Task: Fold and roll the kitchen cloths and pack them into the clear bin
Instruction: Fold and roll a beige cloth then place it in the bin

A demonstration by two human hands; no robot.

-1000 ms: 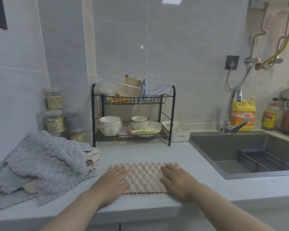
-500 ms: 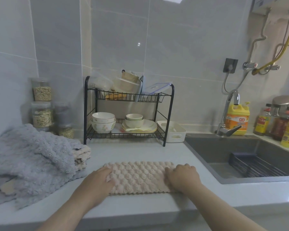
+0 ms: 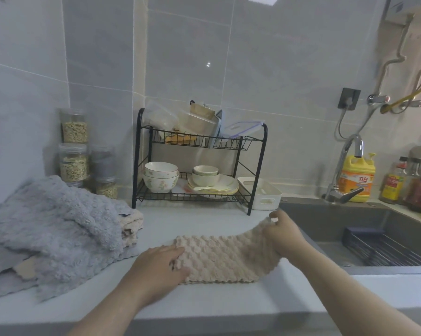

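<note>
A beige bobbled kitchen cloth lies folded into a long strip on the grey counter near its front edge. My left hand presses flat on the strip's left end. My right hand pinches the strip's right end and holds it lifted off the counter. A heap of grey fluffy cloths with a beige one tucked in it sits at the left. I see no clear bin on the counter; clear lidded containers sit on top of the dish rack.
A black two-tier dish rack with bowls and plates stands at the back. A white tray sits beside it. The sink with a tap lies right, with a yellow detergent bottle. Jars stand at the back left.
My right hand went from pressing flat on the cloth's right end to pinching it and lifting it off the counter. My left hand stays on the left end.
</note>
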